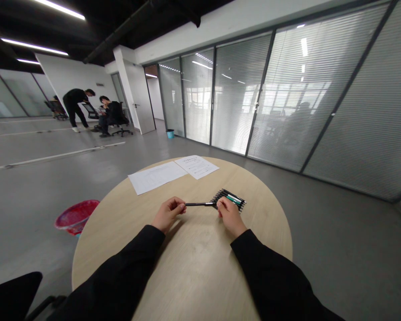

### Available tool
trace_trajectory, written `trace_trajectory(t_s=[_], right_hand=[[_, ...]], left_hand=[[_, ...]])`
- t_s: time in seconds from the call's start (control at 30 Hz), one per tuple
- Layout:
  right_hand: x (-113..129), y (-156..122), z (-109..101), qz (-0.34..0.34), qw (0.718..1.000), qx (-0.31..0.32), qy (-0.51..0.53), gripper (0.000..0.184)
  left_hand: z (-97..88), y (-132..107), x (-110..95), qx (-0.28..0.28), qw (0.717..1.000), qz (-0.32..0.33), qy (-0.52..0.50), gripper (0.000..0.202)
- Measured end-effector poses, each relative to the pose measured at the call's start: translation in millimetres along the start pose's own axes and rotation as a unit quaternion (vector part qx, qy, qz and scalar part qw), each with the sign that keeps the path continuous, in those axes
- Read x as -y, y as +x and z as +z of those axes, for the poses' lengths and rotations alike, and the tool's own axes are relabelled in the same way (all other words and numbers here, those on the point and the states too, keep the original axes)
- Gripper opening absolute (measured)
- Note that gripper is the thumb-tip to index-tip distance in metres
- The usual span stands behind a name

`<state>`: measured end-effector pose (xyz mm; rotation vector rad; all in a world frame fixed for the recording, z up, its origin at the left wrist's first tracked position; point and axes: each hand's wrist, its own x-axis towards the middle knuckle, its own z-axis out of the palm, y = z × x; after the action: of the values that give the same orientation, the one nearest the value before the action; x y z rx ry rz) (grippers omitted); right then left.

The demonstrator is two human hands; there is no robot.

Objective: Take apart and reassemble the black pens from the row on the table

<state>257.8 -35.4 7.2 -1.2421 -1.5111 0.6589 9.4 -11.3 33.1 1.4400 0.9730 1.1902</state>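
Note:
My left hand [169,214] pinches a slim black pen [197,204] near one end. The pen runs across to my right hand [230,216], whose curled fingers meet its other end. Just beyond and partly under my right hand lies a tight row of several black and green pens [230,199]. Both hands hover over a round light-wood table [194,267]. Two printed sheets of paper [157,177] [197,166] lie farther off, near the far rim, and neither hand touches them.
A red plastic basin [76,216] sits on the grey floor left of the table, and a black chair back [11,296] rises at the lower left. Two people [75,107] [108,113] are at the far left, one seated. Glass partitions with blinds [254,98] line the right.

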Motion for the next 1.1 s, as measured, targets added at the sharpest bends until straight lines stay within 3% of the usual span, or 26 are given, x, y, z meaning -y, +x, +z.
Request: trace_trajectory(t_s=[1.1], right_hand=[[4.9, -1.0, -1.2, -0.01, 1.0, 0.008, -0.012, 0.036]], left_hand=[[-0.6, -0.1, 1.1, 0.004, 1.0, -0.002, 0.004, 0.034]])
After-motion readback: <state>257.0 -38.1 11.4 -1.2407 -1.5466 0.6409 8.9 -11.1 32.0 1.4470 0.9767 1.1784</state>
